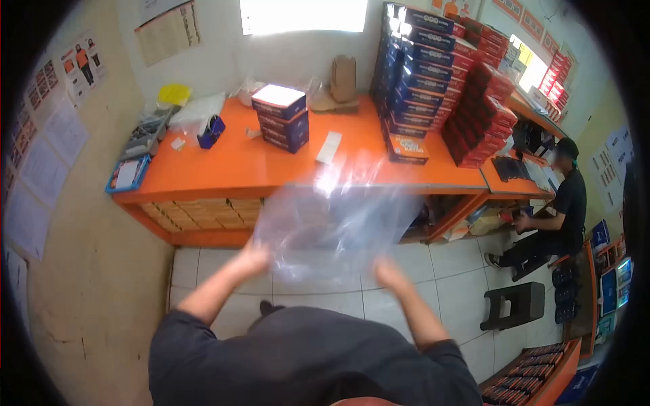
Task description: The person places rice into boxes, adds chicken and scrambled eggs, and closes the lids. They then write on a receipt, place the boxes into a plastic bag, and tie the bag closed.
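A large clear plastic bag (332, 237) is spread out in front of me, smeared by motion, its far end over the front edge of the orange table (223, 169). My left hand (254, 259) grips its near left edge. At the near right edge, my right hand (387, 272) is closed on the same bag. Both hands are blurred, so single fingers do not show. Beyond the bag, a small stack of blue and white boxes (283, 128) stands on the table, with a white paper slip (329, 147) to its right.
Tall stacks of blue boxes (423, 74) and red boxes (484, 115) rise at the table's right. A blue tape dispenser (212, 132) and a blue tray (128, 174) lie left. A co-worker (569, 203) sits at far right, near a black stool (514, 304).
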A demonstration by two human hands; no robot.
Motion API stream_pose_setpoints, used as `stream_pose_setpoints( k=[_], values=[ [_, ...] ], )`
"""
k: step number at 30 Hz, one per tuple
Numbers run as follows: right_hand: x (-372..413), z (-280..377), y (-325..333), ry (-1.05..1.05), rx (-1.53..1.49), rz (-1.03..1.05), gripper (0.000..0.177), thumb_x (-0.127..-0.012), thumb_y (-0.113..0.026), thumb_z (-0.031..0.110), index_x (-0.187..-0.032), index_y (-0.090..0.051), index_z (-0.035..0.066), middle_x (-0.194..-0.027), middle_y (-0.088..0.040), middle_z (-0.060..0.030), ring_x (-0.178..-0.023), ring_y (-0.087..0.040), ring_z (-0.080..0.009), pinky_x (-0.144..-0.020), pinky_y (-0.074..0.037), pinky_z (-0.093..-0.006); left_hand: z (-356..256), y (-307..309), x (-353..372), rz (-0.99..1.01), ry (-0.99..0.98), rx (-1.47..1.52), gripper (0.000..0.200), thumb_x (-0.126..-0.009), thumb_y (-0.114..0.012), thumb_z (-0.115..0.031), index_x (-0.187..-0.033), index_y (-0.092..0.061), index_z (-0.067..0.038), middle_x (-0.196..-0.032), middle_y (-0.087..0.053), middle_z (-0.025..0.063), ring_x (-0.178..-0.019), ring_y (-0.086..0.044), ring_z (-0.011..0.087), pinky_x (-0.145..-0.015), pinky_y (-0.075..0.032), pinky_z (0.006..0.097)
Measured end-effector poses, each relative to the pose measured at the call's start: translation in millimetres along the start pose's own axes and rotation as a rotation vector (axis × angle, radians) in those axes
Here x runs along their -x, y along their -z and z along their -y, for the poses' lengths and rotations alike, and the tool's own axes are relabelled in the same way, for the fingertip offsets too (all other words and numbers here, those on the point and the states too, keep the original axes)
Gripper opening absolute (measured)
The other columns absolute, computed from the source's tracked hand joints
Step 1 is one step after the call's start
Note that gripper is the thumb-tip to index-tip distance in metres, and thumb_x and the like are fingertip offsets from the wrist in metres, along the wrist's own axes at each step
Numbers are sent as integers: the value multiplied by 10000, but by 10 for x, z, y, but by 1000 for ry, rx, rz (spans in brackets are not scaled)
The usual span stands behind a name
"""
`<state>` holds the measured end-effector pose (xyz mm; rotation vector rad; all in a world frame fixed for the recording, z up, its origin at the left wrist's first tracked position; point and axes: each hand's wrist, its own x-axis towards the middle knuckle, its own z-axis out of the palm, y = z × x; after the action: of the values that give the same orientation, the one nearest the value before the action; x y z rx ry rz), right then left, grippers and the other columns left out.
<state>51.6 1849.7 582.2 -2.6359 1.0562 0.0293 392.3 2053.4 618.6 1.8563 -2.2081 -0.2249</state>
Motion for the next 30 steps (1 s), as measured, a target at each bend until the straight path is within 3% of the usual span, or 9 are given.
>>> stream_pose_setpoints(
  k=[7, 12, 15, 18, 19, 21, 23, 28, 30],
  values=[
    [229, 593, -2288, -754, -835, 598, 325, -926, -376, 209, -1117, -533, -2, -1112, -577, -176, -1024, -558, -322, -874, -449, -449, 549, -1161, 1483, -4, 468, 1838, 249, -847, -558, -223, -997, -603, -28, -1106, -577, 179, -1067, -527, 288, -894, -415, 373],
    [-1500, 1831, -1219, -644, -2150, 258, 229, -938, -442, 275, -922, -542, 70, -797, -592, -91, -750, -595, -242, -686, -515, -405, 758, -113, 1529, 285, 747, 919, 284, -853, -555, -287, -974, -608, -35, -959, -635, 161, -943, -581, 274, -808, -448, 369],
    [-1957, 2726, -96, -10, -1306, 213, 150, -807, -626, 182, -830, -567, 46, -764, -616, -100, -708, -589, -184, -592, -467, -305, 1582, -68, 2098, 0, 758, 640, 257, -856, -521, -266, -875, -623, -31, -902, -642, 146, -871, -599, 278, -773, -467, 386],
    [-2146, 3055, 40, 346, -276, 340, 287, -716, -684, 230, -880, -600, 11, -823, -635, -157, -766, -604, -228, -663, -477, -345, 1974, 973, 2277, -1098, 967, 1901, 121, -889, -436, -100, -773, -466, -103, -677, -552, 22, -628, -584, 169, -661, -538, 377],
    [-2261, 2992, -218, 285, -152, 309, 358, -699, -710, 284, -901, -602, 8, -852, -634, -164, -784, -609, -284, -706, -479, -370, 2069, 1145, 2459, -934, 393, 2212, 88, -874, -493, -119, -792, -474, -96, -656, -544, 9, -595, -576, 163, -639, -539, 374],
    [-2636, 2818, -359, -21, -287, 246, 370, -710, -700, 255, -970, -595, 14, -868, -635, -161, -800, -617, -273, -713, -493, -377, 1832, 1617, 2359, -432, 633, 1655, 127, -824, -586, -140, -757, -498, -78, -618, -538, 34, -564, -570, 178, -593, -509, 354],
    [-2773, 2839, -134, -135, -2069, 369, 338, -717, -685, 178, -990, -560, 25, -894, -627, -125, -770, -618, -263, -664, -504, -378, 1811, 1511, 2270, -363, 741, 863, 173, -789, -636, -148, -732, -502, -55, -593, -522, 61, -533, -536, 179, -549, -469, 345],
    [-2634, 3478, 343, 354, -1114, 356, 286, -657, -655, -2, -901, -511, 30, -809, -590, -84, -763, -591, -213, -646, -473, -331, 2803, 1201, 2407, -1408, 847, 988, 82, -878, -540, -112, -804, -519, -87, -568, -518, -8, -520, -501, 120, -473, -417, 284],
    [-2864, 3550, 316, 468, -508, -15, 264, -666, -630, -10, -903, -513, -6, -791, -588, -96, -763, -584, -202, -659, -469, -309, 2756, 1554, 2398, -1064, 507, 1611, 127, -862, -582, -187, -875, -510, -83, -594, -525, 2, -550, -526, 105, -496, -441, 275]
  ],
)
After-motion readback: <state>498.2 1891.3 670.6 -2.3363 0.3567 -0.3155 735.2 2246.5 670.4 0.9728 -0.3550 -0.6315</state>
